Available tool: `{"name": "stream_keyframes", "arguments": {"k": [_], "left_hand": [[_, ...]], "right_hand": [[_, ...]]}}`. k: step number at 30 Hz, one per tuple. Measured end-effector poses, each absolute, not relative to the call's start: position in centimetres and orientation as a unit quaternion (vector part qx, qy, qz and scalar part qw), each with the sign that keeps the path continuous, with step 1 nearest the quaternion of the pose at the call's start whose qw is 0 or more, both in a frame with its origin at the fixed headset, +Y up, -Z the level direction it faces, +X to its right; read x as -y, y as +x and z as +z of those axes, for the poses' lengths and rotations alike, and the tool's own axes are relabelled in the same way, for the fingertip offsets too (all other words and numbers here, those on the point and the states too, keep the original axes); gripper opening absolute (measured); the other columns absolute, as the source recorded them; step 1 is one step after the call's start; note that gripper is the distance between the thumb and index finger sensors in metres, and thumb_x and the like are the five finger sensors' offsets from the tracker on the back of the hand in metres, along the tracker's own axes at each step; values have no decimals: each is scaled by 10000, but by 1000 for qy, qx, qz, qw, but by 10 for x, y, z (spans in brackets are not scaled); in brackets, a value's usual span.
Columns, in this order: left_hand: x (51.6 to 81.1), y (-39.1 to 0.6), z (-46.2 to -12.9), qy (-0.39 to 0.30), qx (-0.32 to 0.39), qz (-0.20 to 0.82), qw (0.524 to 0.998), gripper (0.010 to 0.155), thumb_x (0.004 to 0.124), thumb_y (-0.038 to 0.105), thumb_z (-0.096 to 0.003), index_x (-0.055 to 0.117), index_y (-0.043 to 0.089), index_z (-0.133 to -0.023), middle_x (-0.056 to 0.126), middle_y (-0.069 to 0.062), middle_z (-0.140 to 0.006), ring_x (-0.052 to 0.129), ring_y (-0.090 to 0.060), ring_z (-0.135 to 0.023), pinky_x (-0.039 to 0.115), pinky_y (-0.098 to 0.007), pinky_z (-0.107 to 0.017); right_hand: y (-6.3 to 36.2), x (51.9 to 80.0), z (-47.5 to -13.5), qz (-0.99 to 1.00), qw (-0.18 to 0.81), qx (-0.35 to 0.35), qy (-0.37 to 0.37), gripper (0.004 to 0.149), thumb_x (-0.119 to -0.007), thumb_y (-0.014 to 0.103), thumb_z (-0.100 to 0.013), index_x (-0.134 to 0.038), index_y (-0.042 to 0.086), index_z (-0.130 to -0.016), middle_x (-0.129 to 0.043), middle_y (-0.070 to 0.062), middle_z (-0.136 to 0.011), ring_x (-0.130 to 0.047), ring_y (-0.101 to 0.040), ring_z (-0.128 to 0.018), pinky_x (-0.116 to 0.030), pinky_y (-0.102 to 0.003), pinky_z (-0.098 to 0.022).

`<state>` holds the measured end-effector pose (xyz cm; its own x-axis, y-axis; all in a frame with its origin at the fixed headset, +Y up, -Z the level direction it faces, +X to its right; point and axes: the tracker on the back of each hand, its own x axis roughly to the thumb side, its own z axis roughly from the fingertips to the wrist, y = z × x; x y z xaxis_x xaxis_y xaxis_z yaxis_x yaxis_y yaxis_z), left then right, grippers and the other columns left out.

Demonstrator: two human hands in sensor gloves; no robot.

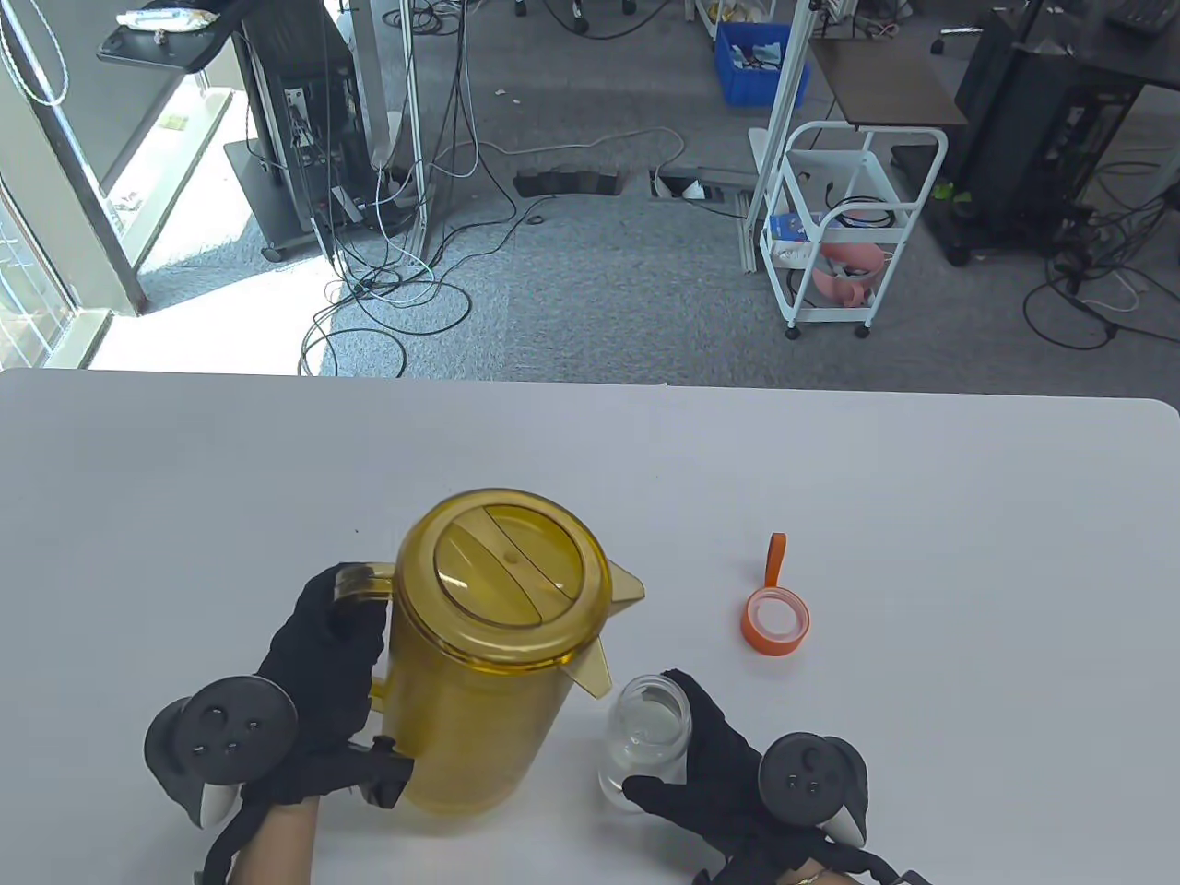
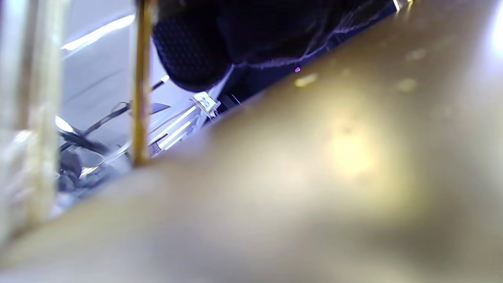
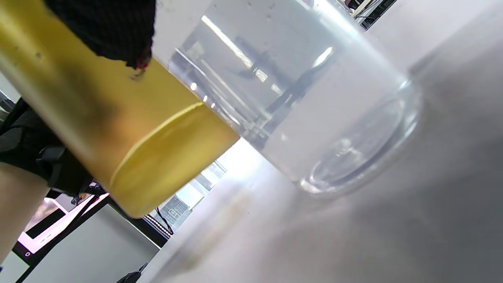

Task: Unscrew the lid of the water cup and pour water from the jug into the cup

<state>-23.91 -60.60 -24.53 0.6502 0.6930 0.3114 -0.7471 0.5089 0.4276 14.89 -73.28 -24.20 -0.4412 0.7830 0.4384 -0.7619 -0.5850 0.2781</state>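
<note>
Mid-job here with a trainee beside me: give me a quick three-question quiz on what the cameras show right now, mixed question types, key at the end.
1. True or false: the orange screw lid with a strap is still on the clear glass water cup.
2. Which hand grips the handle of the amber translucent plastic jug? A) the left hand B) the right hand C) neither
3. Fill in: the jug's lower spout points towards the ____.

Key
1. False: the lid lies on the white table, away from the cup.
2. A; the right hand holds the cup.
3. Cup, which stands open beside the jug.
</note>
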Motion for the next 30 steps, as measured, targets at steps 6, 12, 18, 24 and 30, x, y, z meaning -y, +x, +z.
{"name": "stream_keyframes", "arguments": {"k": [6, 12, 18, 24, 30], "left_hand": [[613, -246, -285, 319, 18, 469, 823, 389, 494, 551, -652, 441, 393, -1003, 770, 255, -661, 896, 101, -432, 856, -245, -630], [621, -249, -324, 338, 16, 464, 819, 381, 503, 560, -637, 430, 430, -988, 760, 258, -682, 897, 85, -472, 856, -254, -652], [647, -258, -352, 308, -12, 508, 804, 381, 508, 572, -628, 431, 454, -982, 757, 270, -687, 893, 87, -486, 845, -250, -672], [668, -267, -365, 279, -28, 518, 808, 381, 511, 579, -629, 435, 457, -982, 756, 276, -693, 891, 91, -496, 842, -243, -685], [678, -267, -370, 267, -28, 497, 825, 382, 511, 583, -628, 432, 458, -980, 753, 282, -696, 890, 97, -506, 838, -236, -699]], "right_hand": [[149, 733, -242, 848, 455, -20, 269, 1004, -841, 508, -455, -175, 113, -1095, -373, -207, -1149, -538, -432, -1057, -297, -725, -690], [149, 733, -242, 848, 457, -21, 270, 1004, -843, 505, -455, -176, 113, -1095, -372, -207, -1149, -538, -432, -1058, -296, -727, -690], [149, 733, -242, 847, 458, -23, 270, 1004, -842, 505, -454, -177, 112, -1095, -371, -210, -1149, -536, -436, -1058, -293, -727, -690], [149, 733, -242, 846, 458, -24, 271, 1004, -842, 505, -454, -176, 112, -1095, -371, -209, -1149, -536, -435, -1058, -293, -727, -690], [148, 734, -243, 846, 458, -25, 271, 1004, -841, 505, -454, -175, 111, -1095, -371, -211, -1149, -534, -437, -1058, -295, -729, -689]]}}
